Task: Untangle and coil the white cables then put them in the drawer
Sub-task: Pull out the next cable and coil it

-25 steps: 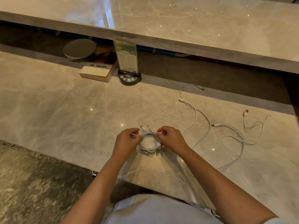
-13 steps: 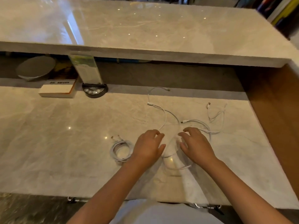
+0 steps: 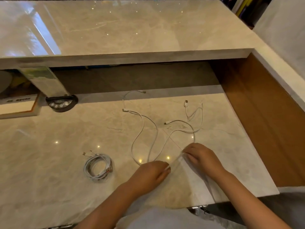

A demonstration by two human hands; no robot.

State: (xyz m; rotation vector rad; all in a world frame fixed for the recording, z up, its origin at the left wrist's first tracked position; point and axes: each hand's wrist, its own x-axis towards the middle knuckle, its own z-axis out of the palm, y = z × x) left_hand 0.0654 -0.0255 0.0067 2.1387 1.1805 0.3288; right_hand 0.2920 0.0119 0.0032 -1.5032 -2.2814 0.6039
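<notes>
Single head-worn wide-angle view, looking forward and steeply down, close over the counter (image 3: pixel 49 162), both forearms entering from the bottom edge, raised shelf (image 3: pixel 132 30) across the top, wooden side panel (image 3: pixel 264 121) at right, edges bowed by the lens

The stretch of loose white cables (image 3: pixel 175 162) between the left hand (image 3: pixel 148 175) and right hand (image 3: pixel 202 157) is motion-blurred, so each hand's grip on it cannot be told; the fingertips of both hands are smeared; the box (image 3: pixel 18 106) and round grey object (image 3: pixel 4 80) are cut by the left edge; the box's lettering is unreadable; the button labels on the black base (image 3: pixel 61 103) are too small to tell.
</notes>
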